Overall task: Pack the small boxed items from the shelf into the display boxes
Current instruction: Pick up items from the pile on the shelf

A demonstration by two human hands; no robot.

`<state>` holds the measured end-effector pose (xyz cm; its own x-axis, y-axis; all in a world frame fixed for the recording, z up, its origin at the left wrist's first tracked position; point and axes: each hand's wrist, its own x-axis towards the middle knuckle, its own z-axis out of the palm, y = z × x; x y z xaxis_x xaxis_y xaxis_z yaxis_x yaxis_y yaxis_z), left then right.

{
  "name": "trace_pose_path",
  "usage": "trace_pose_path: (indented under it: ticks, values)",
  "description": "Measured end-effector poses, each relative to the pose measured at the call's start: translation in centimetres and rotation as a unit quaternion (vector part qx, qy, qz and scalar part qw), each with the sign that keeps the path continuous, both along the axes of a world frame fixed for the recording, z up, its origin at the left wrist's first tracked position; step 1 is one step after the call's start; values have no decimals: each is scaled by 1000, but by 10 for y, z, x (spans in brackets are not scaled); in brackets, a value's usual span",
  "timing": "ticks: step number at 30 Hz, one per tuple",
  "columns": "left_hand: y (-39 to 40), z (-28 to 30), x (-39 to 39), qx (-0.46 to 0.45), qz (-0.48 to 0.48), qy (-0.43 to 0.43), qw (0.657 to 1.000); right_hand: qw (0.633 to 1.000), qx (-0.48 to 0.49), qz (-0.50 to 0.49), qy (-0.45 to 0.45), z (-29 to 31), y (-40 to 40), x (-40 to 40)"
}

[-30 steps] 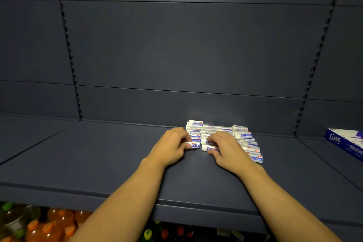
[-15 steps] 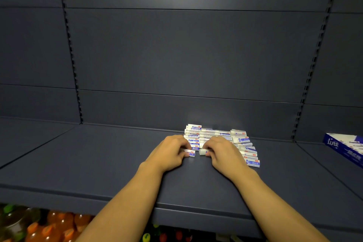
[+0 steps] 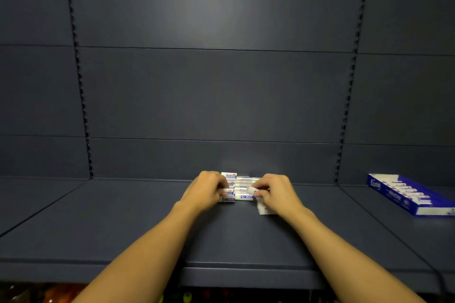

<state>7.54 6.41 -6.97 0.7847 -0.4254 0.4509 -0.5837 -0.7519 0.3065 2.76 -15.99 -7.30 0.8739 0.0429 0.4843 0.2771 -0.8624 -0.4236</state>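
The cluster of small boxed items (image 3: 240, 186) lies on the dark shelf (image 3: 123, 224), close against the back panel (image 3: 216, 93), and most of it is hidden: the two hands cover its left and right parts, so only a narrow central strip of white-and-blue packs shows, and their count and print cannot be made out. The lower shelf level beneath the front edge is dark, with only blurred orange and green shapes (image 3: 59, 293) visible. The display box (image 3: 410, 194), blue and white, sits well to the right of the cluster, near the back panel, and its right end is cut off by the picture edge; rows of packs show inside it. The left hand (image 3: 206, 192) rests at the cluster's left side, knuckles up, fingers curled around one or more packs at the near left corner. The right hand (image 3: 277, 194) sits at the cluster's right side, its thumb and fingertips pinching the end of one small white pack (image 3: 251, 189), tilted above the others. A white pack edge (image 3: 261, 208) shows beneath the right palm; whether that hand grips it cannot be told. Both forearms reach in from the near edge, converging on the cluster.
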Motion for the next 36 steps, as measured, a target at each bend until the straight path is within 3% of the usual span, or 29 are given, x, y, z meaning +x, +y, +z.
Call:
trace_pose_path:
  ticks: [13,21,36]
  values:
    - [-56,37,-25,39,-69,-3,997,990,1,-140,22,36,-41,-81]
    - [-106,40,-49,60,-103,27,992,973,-89,-200,78,40,-81,-131]
    - [-200,41,-106,105,-98,32,989,966,-101,-208,118,38,-186,-208]
